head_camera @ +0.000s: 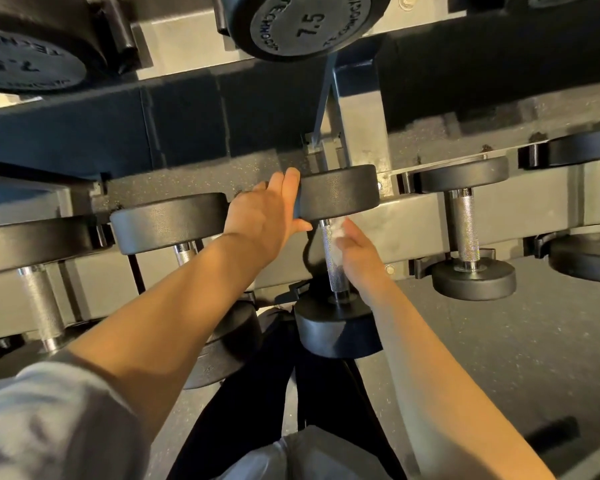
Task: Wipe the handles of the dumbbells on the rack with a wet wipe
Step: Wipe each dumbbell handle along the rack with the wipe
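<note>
A black dumbbell (340, 192) lies on the lower rack shelf at the centre, its knurled steel handle (331, 261) running toward me. My left hand (267, 216) rests on the left side of its far head with straight fingers and the thumb under the edge. My right hand (359, 258) is against the right side of the handle, holding a white wet wipe (338, 230) to the metal; the wipe is blurred and mostly hidden by the fingers.
More dumbbells sit on the same grey rack (413, 220): one to the right (465, 230), another at the far right (589, 209), two to the left (170, 220). Above, 7.5 dumbbells (309, 22) hang over. My dark-trousered legs stand on speckled floor (499, 341).
</note>
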